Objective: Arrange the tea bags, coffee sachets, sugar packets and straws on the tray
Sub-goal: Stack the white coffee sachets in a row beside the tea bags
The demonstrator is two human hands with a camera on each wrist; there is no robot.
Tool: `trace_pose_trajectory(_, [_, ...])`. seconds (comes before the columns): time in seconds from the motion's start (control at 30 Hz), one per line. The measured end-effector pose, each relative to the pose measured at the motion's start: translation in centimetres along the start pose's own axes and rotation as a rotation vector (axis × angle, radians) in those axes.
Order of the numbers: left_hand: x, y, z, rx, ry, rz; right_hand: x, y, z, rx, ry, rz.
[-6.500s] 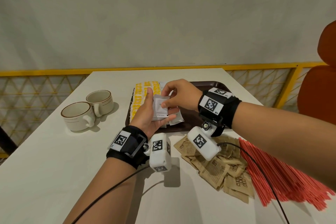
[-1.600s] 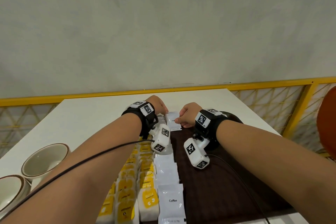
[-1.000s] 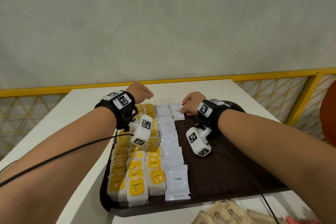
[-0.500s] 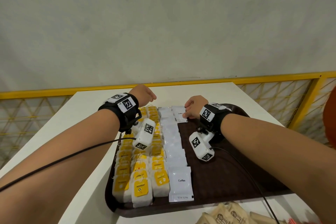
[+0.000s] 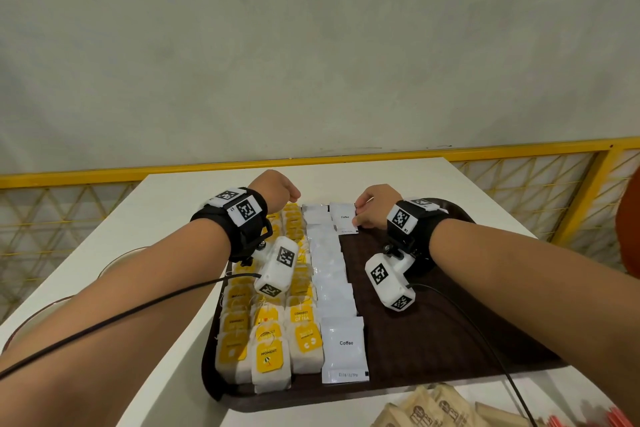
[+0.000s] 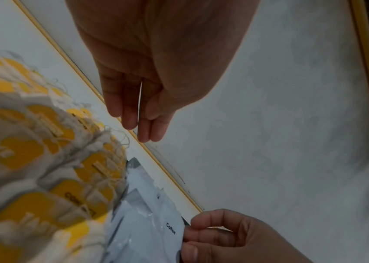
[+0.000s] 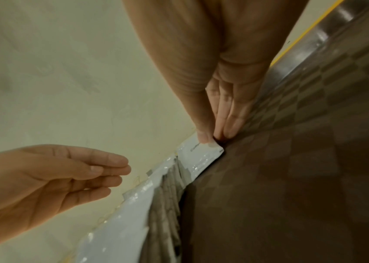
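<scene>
Lifted clear of the row since earlier, the left hand [image 5: 277, 189] is held loose-fingered, while the light, slippery coffee sachet [image 5: 344, 217] is pinched at its right edge by the right hand [image 5: 375, 205].

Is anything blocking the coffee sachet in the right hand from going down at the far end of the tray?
Nothing visible. The right hand pinches the coffee sachet beside the white row; the tray nearby is bare, and the left hand hovers apart.
</scene>
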State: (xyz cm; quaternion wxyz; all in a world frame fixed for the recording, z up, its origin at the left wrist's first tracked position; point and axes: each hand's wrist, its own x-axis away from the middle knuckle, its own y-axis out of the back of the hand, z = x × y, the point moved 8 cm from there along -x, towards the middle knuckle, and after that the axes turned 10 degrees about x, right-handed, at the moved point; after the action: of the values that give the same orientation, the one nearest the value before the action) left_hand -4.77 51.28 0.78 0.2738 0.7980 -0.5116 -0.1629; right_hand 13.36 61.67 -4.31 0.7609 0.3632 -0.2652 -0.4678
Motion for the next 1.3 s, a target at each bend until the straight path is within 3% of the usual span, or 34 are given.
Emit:
trace_pose_trajectory(1.0, [0.9,-0.4,0.1,0.013,0.02,-0.005,0.6,-0.1,1.4,0.057,0.059,-0.004])
trace_pose_trajectory(1.3, [1.9,-0.6,0.5,0.117,0.022,-0.001,1.1,0.6,1.0,0.007,0.038,-0.029])
